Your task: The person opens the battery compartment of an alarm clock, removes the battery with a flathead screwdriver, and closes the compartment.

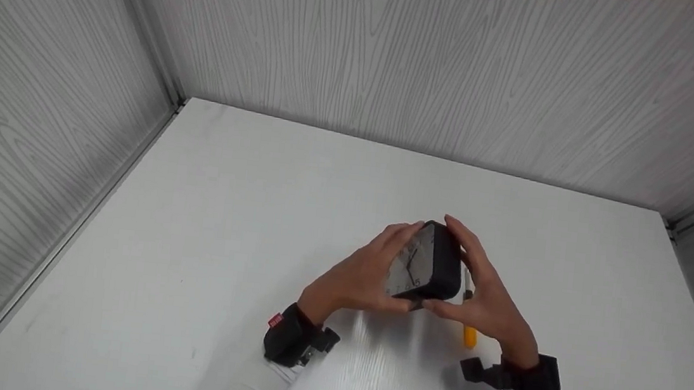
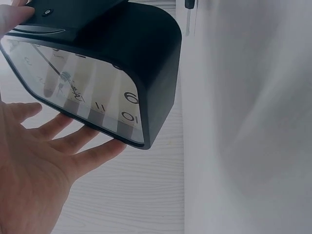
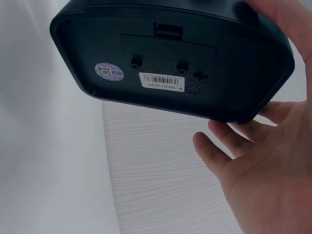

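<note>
A black alarm clock (image 1: pixel 446 265) with rounded corners is held up between both hands, its pale dial turned to the left in the head view. My left hand (image 1: pixel 359 280) grips the dial side, fingertips along one edge and thumb at the opposite edge. On the back side my right hand (image 1: pixel 492 304) holds it the same way, thumb and fingers spread across the body. The left wrist view shows the clock's numbered face (image 2: pixel 105 97) upside down. Knobs, a battery cover, a barcode label and a round sticker mark the clock's back (image 3: pixel 161 58) in the right wrist view.
A screwdriver (image 1: pixel 469 336) with an orange-yellow handle lies on the white table (image 1: pixel 245 198), partly hidden behind my right hand. Grey wood-grained panels (image 1: pixel 361 50) stand around the table at the back and both sides. Black camera straps wrap both wrists.
</note>
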### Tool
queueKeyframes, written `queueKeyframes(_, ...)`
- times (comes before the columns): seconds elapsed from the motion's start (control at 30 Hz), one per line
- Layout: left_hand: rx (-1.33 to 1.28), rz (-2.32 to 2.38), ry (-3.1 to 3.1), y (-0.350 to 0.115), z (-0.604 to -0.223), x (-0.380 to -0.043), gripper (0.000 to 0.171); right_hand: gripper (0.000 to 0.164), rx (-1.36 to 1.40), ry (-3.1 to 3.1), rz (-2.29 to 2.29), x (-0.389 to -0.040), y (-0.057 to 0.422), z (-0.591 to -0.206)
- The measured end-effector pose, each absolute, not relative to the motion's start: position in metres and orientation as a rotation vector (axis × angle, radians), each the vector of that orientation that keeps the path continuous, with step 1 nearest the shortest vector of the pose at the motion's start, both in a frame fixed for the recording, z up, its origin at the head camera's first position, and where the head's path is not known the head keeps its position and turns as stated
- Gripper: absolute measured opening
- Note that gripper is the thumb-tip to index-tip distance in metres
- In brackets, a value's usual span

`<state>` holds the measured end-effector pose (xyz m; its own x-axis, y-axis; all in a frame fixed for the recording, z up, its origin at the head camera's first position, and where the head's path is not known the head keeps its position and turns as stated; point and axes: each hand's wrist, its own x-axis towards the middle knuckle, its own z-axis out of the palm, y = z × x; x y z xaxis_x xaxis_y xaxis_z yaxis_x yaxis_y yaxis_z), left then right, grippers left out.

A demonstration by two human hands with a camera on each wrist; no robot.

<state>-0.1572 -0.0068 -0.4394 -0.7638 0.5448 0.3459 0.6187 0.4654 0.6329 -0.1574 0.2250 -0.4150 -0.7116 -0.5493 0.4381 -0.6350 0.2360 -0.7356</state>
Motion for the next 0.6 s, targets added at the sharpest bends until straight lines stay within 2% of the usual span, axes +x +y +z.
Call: queueKeyframes(0.6,-1.023,-1.329,-2.538,-0.0147,-0.4376,-0.1618,0.110,0.116,1.196,-2.353,1.576,-0.1618,0.2263,-0.4148)
